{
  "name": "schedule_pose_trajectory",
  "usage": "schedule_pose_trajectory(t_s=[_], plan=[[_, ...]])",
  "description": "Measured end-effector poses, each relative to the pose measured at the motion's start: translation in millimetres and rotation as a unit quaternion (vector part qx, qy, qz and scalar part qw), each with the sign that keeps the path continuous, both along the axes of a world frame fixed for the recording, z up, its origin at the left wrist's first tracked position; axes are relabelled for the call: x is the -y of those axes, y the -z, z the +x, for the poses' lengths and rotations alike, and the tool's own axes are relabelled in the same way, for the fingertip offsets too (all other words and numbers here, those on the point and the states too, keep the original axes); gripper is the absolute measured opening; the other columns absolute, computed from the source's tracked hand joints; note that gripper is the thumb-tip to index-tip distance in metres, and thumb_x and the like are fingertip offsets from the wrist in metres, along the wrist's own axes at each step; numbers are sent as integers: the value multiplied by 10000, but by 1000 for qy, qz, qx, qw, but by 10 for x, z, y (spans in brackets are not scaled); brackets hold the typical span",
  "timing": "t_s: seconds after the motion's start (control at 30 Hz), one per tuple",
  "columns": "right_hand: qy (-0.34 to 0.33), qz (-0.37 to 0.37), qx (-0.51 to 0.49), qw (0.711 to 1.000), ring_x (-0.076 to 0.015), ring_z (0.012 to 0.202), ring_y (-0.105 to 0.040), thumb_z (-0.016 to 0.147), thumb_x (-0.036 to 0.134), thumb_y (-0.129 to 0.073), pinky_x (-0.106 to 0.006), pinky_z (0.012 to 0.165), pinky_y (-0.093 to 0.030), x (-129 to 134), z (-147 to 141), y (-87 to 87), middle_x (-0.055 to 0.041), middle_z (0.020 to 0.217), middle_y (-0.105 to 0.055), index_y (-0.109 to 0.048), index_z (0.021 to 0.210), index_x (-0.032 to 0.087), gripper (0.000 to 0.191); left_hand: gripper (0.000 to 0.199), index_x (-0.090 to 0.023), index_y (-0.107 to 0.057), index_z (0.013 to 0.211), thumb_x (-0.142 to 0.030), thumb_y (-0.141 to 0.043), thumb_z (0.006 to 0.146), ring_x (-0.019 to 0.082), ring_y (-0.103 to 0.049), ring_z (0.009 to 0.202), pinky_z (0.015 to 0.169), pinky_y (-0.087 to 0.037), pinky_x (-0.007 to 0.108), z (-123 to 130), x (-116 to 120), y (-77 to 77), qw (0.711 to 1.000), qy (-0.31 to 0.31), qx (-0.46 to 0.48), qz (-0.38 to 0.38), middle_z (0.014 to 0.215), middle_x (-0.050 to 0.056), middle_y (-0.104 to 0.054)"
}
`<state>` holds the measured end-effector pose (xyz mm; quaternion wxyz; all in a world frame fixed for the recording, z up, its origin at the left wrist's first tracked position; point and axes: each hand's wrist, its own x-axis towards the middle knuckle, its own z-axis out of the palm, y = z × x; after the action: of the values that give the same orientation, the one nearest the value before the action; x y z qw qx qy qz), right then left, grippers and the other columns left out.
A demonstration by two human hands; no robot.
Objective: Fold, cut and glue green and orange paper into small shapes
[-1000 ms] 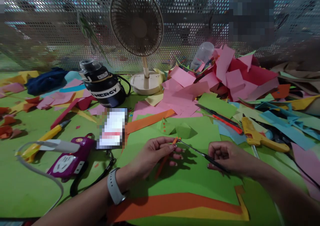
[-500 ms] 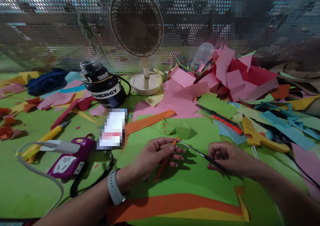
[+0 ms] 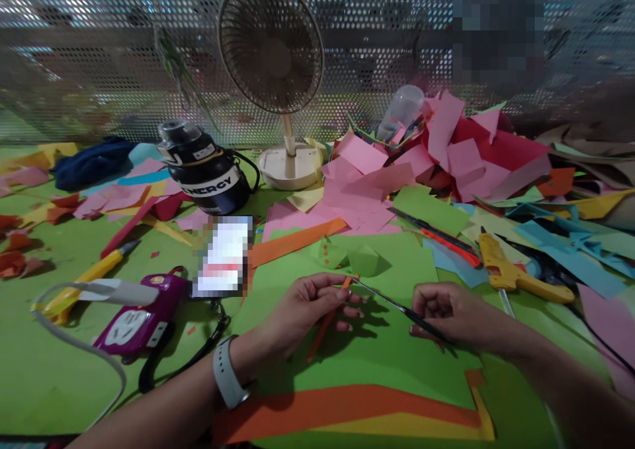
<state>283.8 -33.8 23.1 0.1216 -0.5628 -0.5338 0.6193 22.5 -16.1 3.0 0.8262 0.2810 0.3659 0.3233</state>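
My left hand [image 3: 317, 303] pinches a narrow orange paper strip [image 3: 323, 335] between thumb and forefinger, the other fingers spread below. The strip slants, its upper end poking out above the thumb. My right hand [image 3: 441, 313] is closed on slim scissors [image 3: 414, 318] with a dark handle, seen edge-on. Their thin metal tip meets the upper end of the strip. Both hands are above a green paper sheet [image 3: 397, 363]. Just beyond lie two small folded green paper pieces; the left piece [image 3: 333, 253] carries a row of orange dots, while the right piece [image 3: 364, 258] shows none.
A yellow glue gun [image 3: 516, 274] and a red-and-black cutter [image 3: 446, 241] lie right. Pink paper scraps [image 3: 367, 178] pile up behind. Left are a phone [image 3: 223, 257], a purple device [image 3: 143, 317] with a cable and a dark bottle [image 3: 208, 171]. A fan [image 3: 272, 52] stands at the back.
Both hands hold almost the same pose. The scissors tip stays at the strip's upper end, with only a slight shift there.
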Motion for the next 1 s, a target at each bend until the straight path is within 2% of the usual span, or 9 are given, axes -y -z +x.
schedule_pose_trajectory(t_s=[0.3, 1.0], plan=[[-6, 3, 4, 1000, -56, 522, -385, 575, 459, -856, -176, 474, -294, -4, -5, -28, 79, 550, -464, -502, 675, 178, 463, 238, -169, -724, 955, -261, -804, 751, 152, -702, 736, 595, -517, 228, -2, -9, -10, 1000, -21, 6, 15, 902, 75, -763], [-3, -4, -8, 1000, -56, 500, -376, 547, 471, -869, -180, 459, -308, 7, -70, -49, 91, 516, -436, -475, 650, 189, 496, 212, -152, -710, 934, -261, -788, 770, 151, -696, 748, 629, -517, 248, 4, 17, 2, 1000, -5, 3, 22, 899, 74, -748]])
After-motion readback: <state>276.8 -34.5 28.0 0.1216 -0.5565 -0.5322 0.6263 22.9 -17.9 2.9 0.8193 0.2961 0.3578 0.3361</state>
